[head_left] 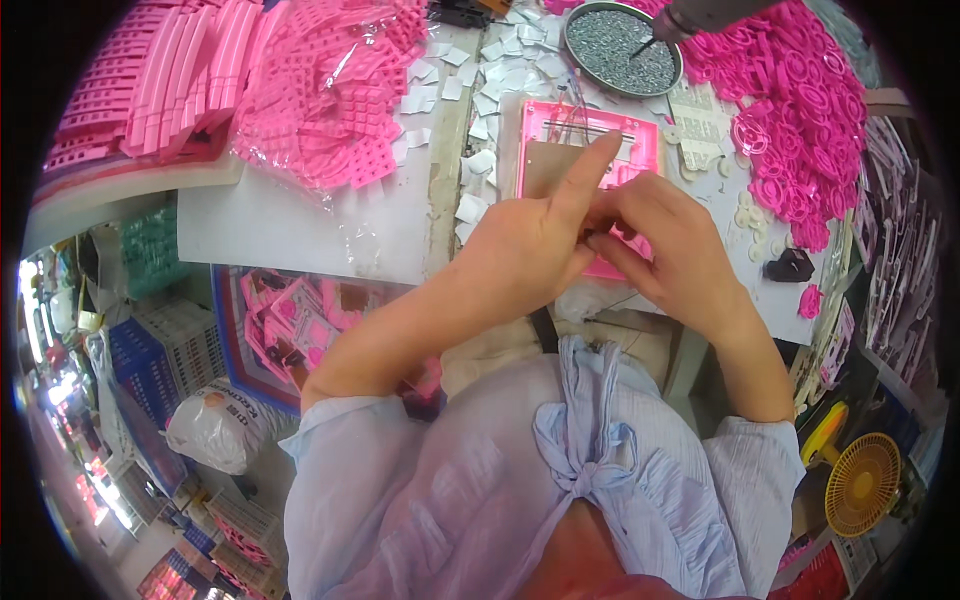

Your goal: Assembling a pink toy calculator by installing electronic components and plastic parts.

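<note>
A pink plastic frame [535,120] lies at the near edge of the table, with a brown flat piece [550,165] and thin wires in it. Over its near part, my left hand [535,235] has its index finger stretched out and its other fingers folded in. My right hand [680,240] meets it from the right, fingertips pinched together against the left hand's fingers. Whatever sits between the fingertips is too small and too covered to make out. Both hands hide much of the frame's near half.
A round tray of small screws [622,50] stands behind the frame, under a powered screwdriver [690,18]. Pink parts are heaped left [320,90] and right [790,110]. White squares [470,208] are scattered left of the frame. A black piece [789,265] lies at the right edge.
</note>
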`<state>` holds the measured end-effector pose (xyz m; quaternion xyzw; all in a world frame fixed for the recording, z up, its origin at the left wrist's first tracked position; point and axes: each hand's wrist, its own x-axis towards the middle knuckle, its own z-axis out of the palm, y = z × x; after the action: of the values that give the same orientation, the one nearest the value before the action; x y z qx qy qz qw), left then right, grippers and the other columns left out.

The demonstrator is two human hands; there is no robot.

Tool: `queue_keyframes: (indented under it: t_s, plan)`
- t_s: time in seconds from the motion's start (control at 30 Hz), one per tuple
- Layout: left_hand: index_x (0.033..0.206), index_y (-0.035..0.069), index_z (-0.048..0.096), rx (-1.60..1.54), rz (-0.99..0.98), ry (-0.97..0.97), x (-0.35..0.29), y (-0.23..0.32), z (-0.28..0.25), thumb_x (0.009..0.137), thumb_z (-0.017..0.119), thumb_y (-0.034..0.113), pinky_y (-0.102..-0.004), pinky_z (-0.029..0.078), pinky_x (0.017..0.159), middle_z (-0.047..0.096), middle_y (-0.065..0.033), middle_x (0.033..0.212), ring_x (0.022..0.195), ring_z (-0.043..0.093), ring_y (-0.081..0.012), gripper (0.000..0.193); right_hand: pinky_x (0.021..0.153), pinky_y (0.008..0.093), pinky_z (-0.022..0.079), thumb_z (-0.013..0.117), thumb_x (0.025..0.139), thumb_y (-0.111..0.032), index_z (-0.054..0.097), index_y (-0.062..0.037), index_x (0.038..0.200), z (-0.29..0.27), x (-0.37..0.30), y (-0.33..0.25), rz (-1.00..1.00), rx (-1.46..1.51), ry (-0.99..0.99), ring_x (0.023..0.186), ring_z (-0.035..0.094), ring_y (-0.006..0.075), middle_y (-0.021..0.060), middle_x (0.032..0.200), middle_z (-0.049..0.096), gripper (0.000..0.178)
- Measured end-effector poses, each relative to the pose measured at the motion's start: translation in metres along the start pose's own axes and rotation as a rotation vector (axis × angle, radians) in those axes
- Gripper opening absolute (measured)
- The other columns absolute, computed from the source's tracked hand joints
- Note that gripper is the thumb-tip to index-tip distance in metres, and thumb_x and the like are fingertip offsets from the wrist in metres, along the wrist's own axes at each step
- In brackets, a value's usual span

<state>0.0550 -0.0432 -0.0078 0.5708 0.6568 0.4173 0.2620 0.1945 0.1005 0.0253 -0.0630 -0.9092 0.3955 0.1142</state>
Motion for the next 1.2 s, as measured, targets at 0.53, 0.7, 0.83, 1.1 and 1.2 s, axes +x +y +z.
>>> queue_keyframes:
  t_s: [0.53, 0.7, 0.83, 1.1, 1.2]
  plan:
    - [0.103, 0.006, 0.066, 0.138, 0.133, -0.045, -0.02, -0.006, 0.029, 0.086, 0.071, 0.005, -0.04, 0.052, 0.067, 0.066, -0.0111, 0.087, 0.078, 0.065, -0.0309, 0.018, 0.075, 0.0391, 0.053, 0.074, 0.071, 0.0, 0.072, -0.0039, 0.095, 0.011, -0.063, 0.016, -0.016, -0.169, -0.013, 0.089, 0.063, 0.0296, 0.0089, 0.094, 0.067, 0.024]
    - [0.101, 0.006, 0.067, 0.136, 0.144, -0.024, -0.023, -0.01, 0.03, 0.085, 0.071, 0.005, -0.0396, 0.052, 0.067, 0.066, -0.0106, 0.086, 0.077, 0.065, -0.0302, 0.017, 0.076, 0.0389, 0.054, 0.069, 0.069, 0.0, 0.071, -0.0025, 0.095, 0.011, -0.062, 0.026, 0.006, -0.132, -0.002, 0.089, 0.062, 0.0295, 0.0087, 0.093, 0.065, 0.027]
    - [0.101, 0.006, 0.067, 0.134, 0.19, 0.009, -0.023, -0.012, 0.031, 0.085, 0.072, 0.006, -0.0395, 0.052, 0.067, 0.066, -0.0103, 0.085, 0.077, 0.065, -0.03, 0.017, 0.075, 0.0393, 0.053, 0.068, 0.068, -0.001, 0.069, -0.0011, 0.095, 0.019, -0.065, 0.014, -0.049, -0.304, -0.023, 0.091, 0.06, 0.0309, 0.0101, 0.093, 0.063, 0.027]
    - [0.107, 0.007, 0.069, 0.155, 0.214, -0.027, -0.022, -0.011, 0.032, 0.084, 0.072, 0.007, -0.0383, 0.053, 0.067, 0.067, -0.0082, 0.09, 0.078, 0.066, -0.0281, 0.023, 0.077, 0.0385, 0.052, 0.076, 0.069, 0.0, 0.066, -0.0026, 0.093, 0.017, -0.068, 0.028, -0.045, -0.242, 0.084, 0.093, 0.058, 0.0324, 0.01, 0.102, 0.064, 0.026]
    - [0.11, 0.008, 0.07, 0.22, 0.292, -0.095, -0.022, -0.012, 0.033, 0.082, 0.073, 0.008, -0.0368, 0.054, 0.068, 0.067, -0.0064, 0.093, 0.08, 0.066, -0.0258, 0.028, 0.078, 0.0393, 0.052, 0.079, 0.07, -0.001, 0.066, -0.0036, 0.093, 0.023, -0.073, 0.025, 0.028, -0.272, 0.172, 0.095, 0.058, 0.0335, 0.0104, 0.106, 0.064, 0.027]
